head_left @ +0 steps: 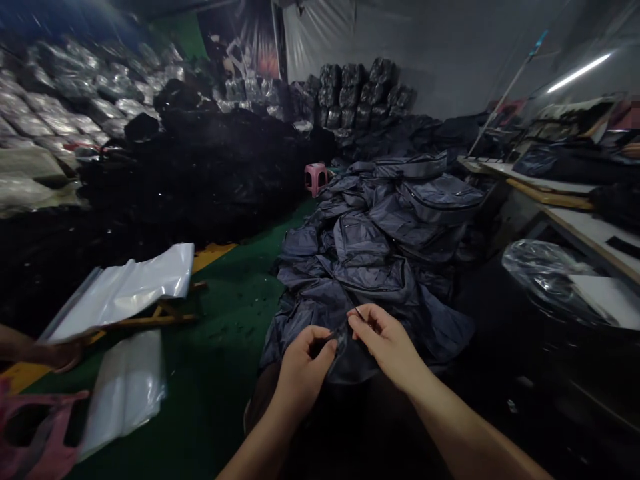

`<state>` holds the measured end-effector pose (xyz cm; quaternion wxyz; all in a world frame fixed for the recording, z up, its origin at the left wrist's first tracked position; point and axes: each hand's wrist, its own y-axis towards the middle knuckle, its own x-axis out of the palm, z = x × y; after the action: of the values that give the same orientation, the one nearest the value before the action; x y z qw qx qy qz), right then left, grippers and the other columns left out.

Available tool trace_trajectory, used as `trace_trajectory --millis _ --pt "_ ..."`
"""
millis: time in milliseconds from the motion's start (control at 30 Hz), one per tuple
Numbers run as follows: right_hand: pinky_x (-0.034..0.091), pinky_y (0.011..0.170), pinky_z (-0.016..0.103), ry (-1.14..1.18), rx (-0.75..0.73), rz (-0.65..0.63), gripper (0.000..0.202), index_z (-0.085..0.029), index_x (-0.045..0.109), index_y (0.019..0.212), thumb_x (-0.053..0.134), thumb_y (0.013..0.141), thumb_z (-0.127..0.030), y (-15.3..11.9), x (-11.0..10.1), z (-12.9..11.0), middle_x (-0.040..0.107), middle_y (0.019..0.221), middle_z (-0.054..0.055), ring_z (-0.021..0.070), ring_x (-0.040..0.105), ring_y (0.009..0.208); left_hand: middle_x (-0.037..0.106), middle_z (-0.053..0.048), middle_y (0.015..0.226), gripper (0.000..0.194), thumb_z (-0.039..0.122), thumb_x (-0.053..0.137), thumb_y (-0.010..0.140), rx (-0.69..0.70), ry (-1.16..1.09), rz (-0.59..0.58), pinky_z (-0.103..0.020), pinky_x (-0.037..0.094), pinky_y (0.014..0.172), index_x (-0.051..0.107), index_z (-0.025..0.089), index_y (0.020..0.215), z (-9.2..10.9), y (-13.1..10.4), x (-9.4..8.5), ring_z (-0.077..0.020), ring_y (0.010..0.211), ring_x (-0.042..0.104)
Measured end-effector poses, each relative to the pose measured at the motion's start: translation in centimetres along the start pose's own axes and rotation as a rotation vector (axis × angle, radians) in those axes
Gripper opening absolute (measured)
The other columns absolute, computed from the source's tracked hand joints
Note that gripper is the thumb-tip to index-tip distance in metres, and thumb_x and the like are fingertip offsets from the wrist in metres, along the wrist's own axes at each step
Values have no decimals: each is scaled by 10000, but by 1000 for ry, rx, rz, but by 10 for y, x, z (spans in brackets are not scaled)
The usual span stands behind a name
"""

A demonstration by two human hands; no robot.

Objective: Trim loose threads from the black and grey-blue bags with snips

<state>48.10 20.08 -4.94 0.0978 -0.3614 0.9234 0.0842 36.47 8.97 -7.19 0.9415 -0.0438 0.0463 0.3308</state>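
The wearer's two hands [306,365] [384,341] and two pink stools [316,169] [57,437] show.

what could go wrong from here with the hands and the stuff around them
The left hand and right hand pinch dark material above an equally dark fabric pile, so a small piece, if dropped, might be hard to spot. That pile is loosely heaped and could slide if tugged. The plastic sheets on the wooden stand look loose and may slip onto the green floor.

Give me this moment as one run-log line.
left hand: pinching dark material | right hand: pinching thin dark strip | dark bags: heaped ahead
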Motion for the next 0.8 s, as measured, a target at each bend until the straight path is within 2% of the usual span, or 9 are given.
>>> trace_trajectory --millis 100,200,333,800 --pt "457 701 267 -126 -81 63 240 -189 541 969 560 835 -387 -10 -3 2 581 804 8 144 561 745 618 -12 748 184 341 626 734 28 51 71 -259 440 682 579 177 800 -1 1 1 -162 726 568" --pt "462 703 281 -244 -82 22 166 -201 532 945 526 858 -343 -18 -5 7 603 820 11 150 576 745 619 -16 734 173 345 622 736 57 117 124 -275 442 688 569 184 773 -1 2 3 -172 727 576" --pt "452 728 292 -346 -129 20 108 -212 557 919 543 844 -288 -21 -2 11 619 862 13 163 581 792 627 -19 724 158 342 611 747 83 156 120 -282 439 674 570 189 758 -1 1 7 -173 705 576" --pt "458 723 289 -359 -193 37 125 -219 600 949 545 849 -270 -25 3 12 632 888 21 176 582 829 642 -19 765 96 291 586 768 182 197 170 -279 425 720 578 197 783 -7 0 10 -179 752 592"
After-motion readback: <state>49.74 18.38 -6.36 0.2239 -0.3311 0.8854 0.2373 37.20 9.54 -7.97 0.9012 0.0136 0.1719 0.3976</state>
